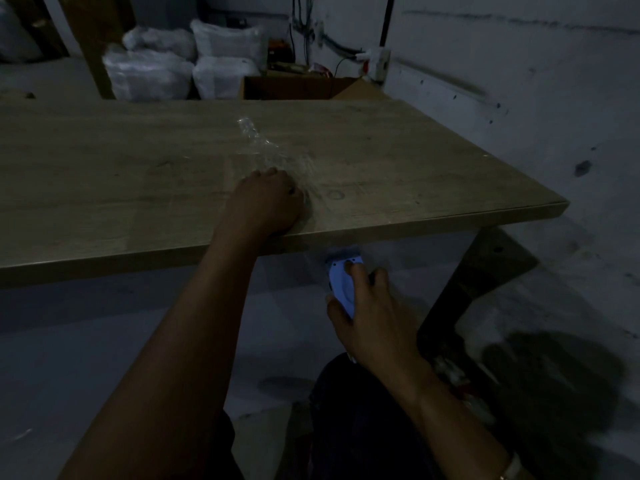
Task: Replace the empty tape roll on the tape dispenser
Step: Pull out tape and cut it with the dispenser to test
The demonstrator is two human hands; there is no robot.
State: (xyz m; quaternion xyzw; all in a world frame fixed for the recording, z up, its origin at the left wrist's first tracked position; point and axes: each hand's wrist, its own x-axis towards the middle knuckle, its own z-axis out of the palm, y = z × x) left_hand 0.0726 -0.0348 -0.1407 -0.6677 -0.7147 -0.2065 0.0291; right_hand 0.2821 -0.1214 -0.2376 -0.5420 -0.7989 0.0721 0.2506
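Below the table (415, 188) edge, right hand (374, 323) fingers wrap the blue tape dispenser (341, 289); left hand (266, 202) fingers curl on clear tape (270, 150).

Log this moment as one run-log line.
left hand: fist on table, on clear tape | right hand: grips blue dispenser below table edge | roll: unseen

We take this for a storeroom or packing room, dimly lit; a plain wooden table (381, 161) stands against a bare, scuffed grey wall (519, 81); at 11 o'clock we see white plastic sacks (180, 64) heaped on the floor; at 12 o'clock, just behind the table, an open cardboard box (298, 86); at 1 o'clock, exposed cables (304, 26) run down to a surface-mounted socket (379, 62).
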